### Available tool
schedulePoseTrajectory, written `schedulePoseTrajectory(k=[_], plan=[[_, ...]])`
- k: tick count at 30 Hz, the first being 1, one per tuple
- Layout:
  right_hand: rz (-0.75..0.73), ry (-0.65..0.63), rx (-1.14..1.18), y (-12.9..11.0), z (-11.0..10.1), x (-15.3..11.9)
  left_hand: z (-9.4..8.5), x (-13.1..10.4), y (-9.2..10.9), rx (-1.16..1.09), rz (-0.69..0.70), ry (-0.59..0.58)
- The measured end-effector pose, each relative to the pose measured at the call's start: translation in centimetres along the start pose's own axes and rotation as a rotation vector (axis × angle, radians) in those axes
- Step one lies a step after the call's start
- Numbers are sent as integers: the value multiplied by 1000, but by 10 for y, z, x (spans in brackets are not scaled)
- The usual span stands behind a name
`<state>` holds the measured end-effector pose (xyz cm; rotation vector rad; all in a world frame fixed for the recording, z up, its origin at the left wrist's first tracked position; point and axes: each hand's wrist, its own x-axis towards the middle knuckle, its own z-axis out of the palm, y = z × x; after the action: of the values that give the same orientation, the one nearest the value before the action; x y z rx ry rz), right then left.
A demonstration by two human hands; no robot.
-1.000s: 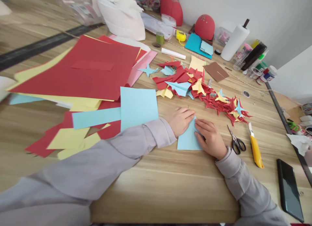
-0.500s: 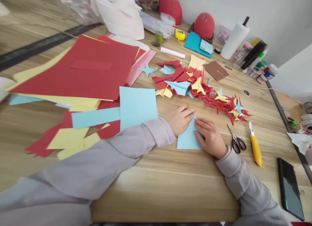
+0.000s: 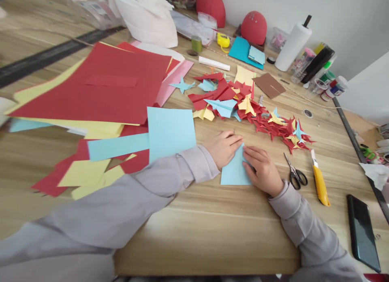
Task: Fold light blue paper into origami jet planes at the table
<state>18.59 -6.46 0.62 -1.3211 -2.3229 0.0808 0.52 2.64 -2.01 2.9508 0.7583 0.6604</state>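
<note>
A light blue sheet of paper (image 3: 234,173) lies on the table under both my hands. My left hand (image 3: 224,148) is closed, its fingers pressed together and holding down the sheet's upper end; the fingertips hide that edge. On the right side of the sheet, my right hand (image 3: 261,168) has its fingers closed together along the edge, thumb resting on the paper. The fingertips of both hands nearly meet at the top. A larger light blue sheet (image 3: 172,130) lies left of my left hand. Scissors (image 3: 296,174) and a yellow utility knife (image 3: 320,182) lie right of my right hand.
Folded paper stars and planes (image 3: 223,105) form a pile beyond my hands. Large red sheets (image 3: 100,95) are stacked at the left, with paper scraps (image 3: 83,172) before them. A black phone (image 3: 363,233) lies at the right. Bottles (image 3: 293,47) and jars stand at the back.
The view has shifted very slightly. Both hands stay in nearly the same place on the light blue paper, with hardly any visible movement.
</note>
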Motion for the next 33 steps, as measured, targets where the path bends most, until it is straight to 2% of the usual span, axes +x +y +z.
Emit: schedulePoseTrajectory(k=[12, 24, 33], plan=[[3, 29, 8, -2, 1, 1, -2, 0, 1, 12, -3, -1], [-63, -23, -145, -5, -3, 4, -3, 0, 2, 35, -13, -22], [-58, -27, -150, -6, -3, 4, -1, 0, 2, 49, -33, 7]])
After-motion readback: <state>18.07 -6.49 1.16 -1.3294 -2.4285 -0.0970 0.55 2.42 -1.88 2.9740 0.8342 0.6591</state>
